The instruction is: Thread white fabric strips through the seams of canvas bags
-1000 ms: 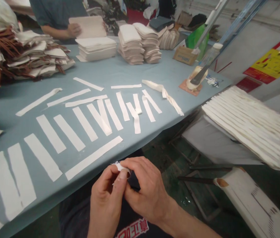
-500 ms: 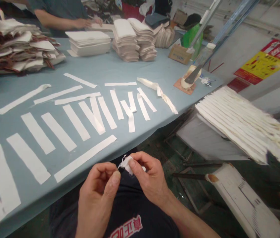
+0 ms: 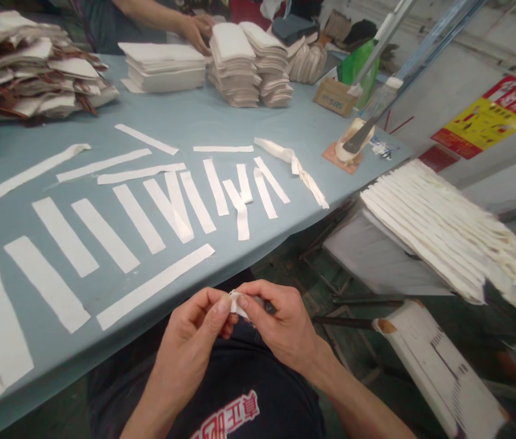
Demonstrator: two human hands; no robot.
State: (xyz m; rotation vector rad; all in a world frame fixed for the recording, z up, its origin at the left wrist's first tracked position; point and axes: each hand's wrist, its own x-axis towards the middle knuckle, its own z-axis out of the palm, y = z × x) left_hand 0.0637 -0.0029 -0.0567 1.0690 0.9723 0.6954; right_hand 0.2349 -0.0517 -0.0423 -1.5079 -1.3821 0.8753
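Observation:
In front of my dark shirt, both hands meet at a small, crumpled piece of white cloth (image 3: 238, 305). My left hand (image 3: 199, 323) is closed, its thumb and fingertips pinching the left edge of the cloth. From the other side, my right hand (image 3: 279, 320) grips the same piece between thumb and curled fingers, which hide most of it. Beyond my hands, flat white strips (image 3: 157, 286) lie spread over the blue-grey table (image 3: 148, 347). Two of the short strips cross near a twisted cream strip (image 3: 288, 160).
Stacked white pieces (image 3: 164, 67) stand at the back, where a co-worker's hand (image 3: 196, 30) reaches. A brown-and-white pile (image 3: 24, 73) is at left. A brush (image 3: 356, 140) rests in a small container. Right of the table are layered white strips (image 3: 441, 225) and a worn bench (image 3: 441, 366).
My hands have come together; my left fingertips now pinch the cloth itself, where loose threads stretched between them before. The co-worker's hand has moved right, to the stacks.

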